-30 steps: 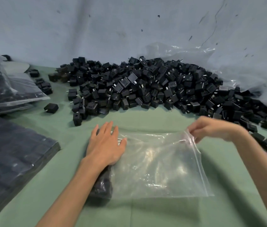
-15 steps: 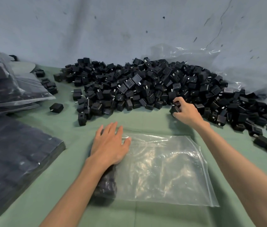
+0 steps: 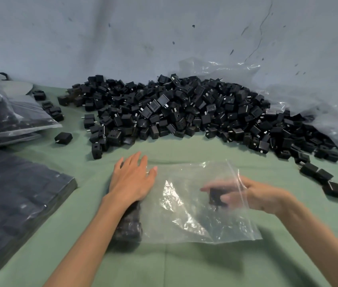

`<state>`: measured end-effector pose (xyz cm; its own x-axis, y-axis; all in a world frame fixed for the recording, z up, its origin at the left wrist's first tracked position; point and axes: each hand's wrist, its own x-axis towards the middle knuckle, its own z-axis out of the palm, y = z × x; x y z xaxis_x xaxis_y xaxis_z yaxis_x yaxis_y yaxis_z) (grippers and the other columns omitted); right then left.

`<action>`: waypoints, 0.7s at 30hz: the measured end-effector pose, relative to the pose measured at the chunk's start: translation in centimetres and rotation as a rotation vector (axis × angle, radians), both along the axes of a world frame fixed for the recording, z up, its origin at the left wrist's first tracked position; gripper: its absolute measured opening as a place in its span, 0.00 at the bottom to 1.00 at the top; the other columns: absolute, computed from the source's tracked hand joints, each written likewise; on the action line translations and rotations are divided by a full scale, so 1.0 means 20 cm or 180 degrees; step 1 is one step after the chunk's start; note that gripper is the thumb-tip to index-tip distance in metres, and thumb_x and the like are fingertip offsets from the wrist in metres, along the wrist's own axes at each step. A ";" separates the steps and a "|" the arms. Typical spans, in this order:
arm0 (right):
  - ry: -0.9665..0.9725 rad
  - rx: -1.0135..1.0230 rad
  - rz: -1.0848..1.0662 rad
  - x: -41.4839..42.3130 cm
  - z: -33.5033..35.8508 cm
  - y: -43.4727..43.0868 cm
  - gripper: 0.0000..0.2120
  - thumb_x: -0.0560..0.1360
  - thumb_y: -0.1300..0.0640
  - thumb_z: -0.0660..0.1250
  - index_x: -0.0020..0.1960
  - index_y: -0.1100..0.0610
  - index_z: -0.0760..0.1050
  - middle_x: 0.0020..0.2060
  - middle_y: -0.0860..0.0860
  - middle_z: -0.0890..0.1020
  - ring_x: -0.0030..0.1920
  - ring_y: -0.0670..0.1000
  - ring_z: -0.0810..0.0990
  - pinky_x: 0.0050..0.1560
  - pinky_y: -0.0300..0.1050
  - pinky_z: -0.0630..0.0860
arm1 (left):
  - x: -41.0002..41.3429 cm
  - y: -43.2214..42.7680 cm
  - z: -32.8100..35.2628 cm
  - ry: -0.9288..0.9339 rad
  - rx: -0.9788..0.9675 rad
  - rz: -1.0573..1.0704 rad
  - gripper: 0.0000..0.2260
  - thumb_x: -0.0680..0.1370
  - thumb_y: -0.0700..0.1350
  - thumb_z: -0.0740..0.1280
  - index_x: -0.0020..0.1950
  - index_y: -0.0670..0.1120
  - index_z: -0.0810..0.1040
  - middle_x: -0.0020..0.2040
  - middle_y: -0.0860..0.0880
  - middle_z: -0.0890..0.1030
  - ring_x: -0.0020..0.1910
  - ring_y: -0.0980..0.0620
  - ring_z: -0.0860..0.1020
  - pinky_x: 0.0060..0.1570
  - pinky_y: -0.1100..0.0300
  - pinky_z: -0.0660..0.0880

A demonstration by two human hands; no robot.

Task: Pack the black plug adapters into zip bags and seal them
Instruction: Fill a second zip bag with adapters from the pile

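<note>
step: loading one more adapter into the zip bag, judging by the hands
zip bag: clear, flat on the green surface, mouth at its right side, open
left hand: fingers straight, palm pressing the bag's left end over the packed row of adapters
right hand: reached in through the bag's mouth, fingers curled round one black adapter; blurred, so the exact pinch is unclear
loose pile: beyond the bag, with a few strays to the bag's right
filled bags: left of the bag
do it well: slide the adapter across to butt against the packed row, same way up, prongs turned off the film; left hand should hold the row down so it can't tip
risk: prongs snagging the thin film; parts left in the zip track
progress: early, bag mostly empty, not ready to seal
</note>
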<state>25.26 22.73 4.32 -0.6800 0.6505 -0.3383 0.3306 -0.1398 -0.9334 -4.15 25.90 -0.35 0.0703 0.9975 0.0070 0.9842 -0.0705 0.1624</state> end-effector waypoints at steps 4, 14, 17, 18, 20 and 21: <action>0.0040 0.0663 -0.0307 -0.21 -0.09 0.07 0.06 0.76 0.66 0.65 0.53 0.60 0.74 0.43 0.47 0.83 0.46 0.49 0.81 0.48 0.39 0.77 | 0.00 0.00 0.00 -0.0125 0.0035 0.0025 0.29 0.81 0.61 0.41 0.79 0.48 0.51 0.79 0.49 0.52 0.77 0.53 0.50 0.75 0.52 0.43; -0.0688 0.1506 -0.0288 -0.46 -0.10 0.18 0.06 0.78 0.56 0.64 0.50 0.49 0.80 0.51 0.52 0.84 0.47 0.45 0.83 0.48 0.33 0.77 | -0.01 0.01 0.02 -0.0685 0.0104 0.0151 0.26 0.83 0.56 0.43 0.78 0.46 0.55 0.78 0.48 0.57 0.76 0.51 0.55 0.74 0.54 0.47; 0.0210 0.0556 -0.0748 -0.51 -0.10 0.17 0.10 0.79 0.61 0.61 0.58 0.57 0.77 0.50 0.50 0.84 0.47 0.41 0.83 0.47 0.33 0.77 | -0.01 0.02 0.03 -0.1036 0.0154 0.0284 0.24 0.83 0.55 0.45 0.77 0.47 0.59 0.77 0.49 0.61 0.75 0.51 0.59 0.72 0.55 0.51; 0.0145 0.0582 -0.0762 -0.53 -0.12 0.16 0.11 0.79 0.61 0.62 0.60 0.57 0.77 0.51 0.49 0.83 0.48 0.41 0.83 0.48 0.33 0.77 | -0.01 0.02 0.04 -0.1158 0.0151 0.0334 0.24 0.83 0.55 0.45 0.76 0.47 0.60 0.76 0.49 0.62 0.74 0.51 0.60 0.72 0.56 0.52; 0.0056 0.1036 -0.0680 -0.57 -0.16 0.14 0.10 0.78 0.64 0.63 0.57 0.55 0.79 0.53 0.51 0.83 0.49 0.40 0.82 0.50 0.33 0.76 | -0.01 0.02 0.06 -0.1413 0.0177 0.0419 0.23 0.83 0.54 0.45 0.74 0.49 0.64 0.75 0.50 0.65 0.72 0.50 0.63 0.69 0.55 0.56; 0.0000 0.1461 -0.0604 -0.58 -0.17 0.14 0.10 0.78 0.65 0.64 0.55 0.56 0.79 0.53 0.52 0.83 0.48 0.39 0.81 0.50 0.33 0.75 | -0.01 0.02 0.06 -0.1548 0.0210 0.0475 0.22 0.83 0.54 0.45 0.72 0.49 0.67 0.73 0.49 0.68 0.70 0.50 0.65 0.66 0.55 0.58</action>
<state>13.65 25.48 0.93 -0.5353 0.8446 0.0121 0.3391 0.2280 -0.9127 -4.32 26.22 0.88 -0.0998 0.9928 0.0666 0.7960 0.0394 0.6041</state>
